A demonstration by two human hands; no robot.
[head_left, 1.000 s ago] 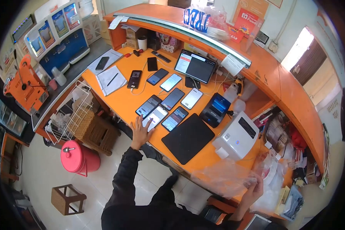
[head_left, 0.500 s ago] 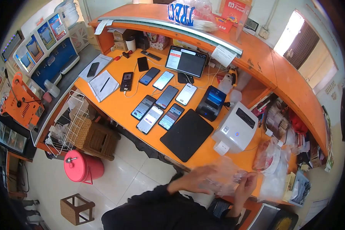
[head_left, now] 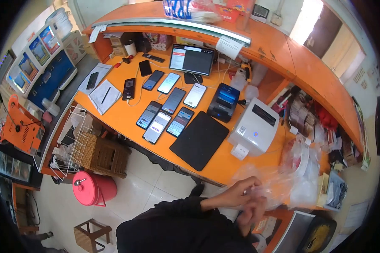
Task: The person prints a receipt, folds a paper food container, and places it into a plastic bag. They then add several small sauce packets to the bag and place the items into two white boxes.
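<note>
Fingers of both hands meet low in the head view, pinching a thin clear plastic bag (head_left: pixel 268 185) between them. Left hand (head_left: pixel 236 195) comes in from a black sleeve, its fingers curled narrow onto the film's near edge. Right hand (head_left: pixel 250 213) sits just below and touching it, fingers bent into the same bunch of plastic; motion blur hides its tips, so its exact grip is hard to read, though it seems closed on the bag. Most of the bag billows up and to the right of the fingers, over the near edge of the orange counter (head_left: pixel 126 116). Whether anything lies inside it cannot be told.

Just beyond the bag stands a white label printer (head_left: pixel 254 131), and beside that a black mat (head_left: pixel 199 140) lies flat. A small black receipt terminal (head_left: pixel 224 101) with a lit screen sits behind the mat. Further left, phones lie in rows, 3 of them (head_left: pixel 161 122) side by side nearest the counter edge. A tablet (head_left: pixel 192 59) leans upright at the back. To the right of the printer, more bundled clear bags (head_left: pixel 302 168) pile on the counter end.

Below the counter's left part, a white wire rack (head_left: pixel 78 139) holds loose items above a woven basket (head_left: pixel 103 156). A pink lidded bucket (head_left: pixel 93 187) stands on the tiled floor.
</note>
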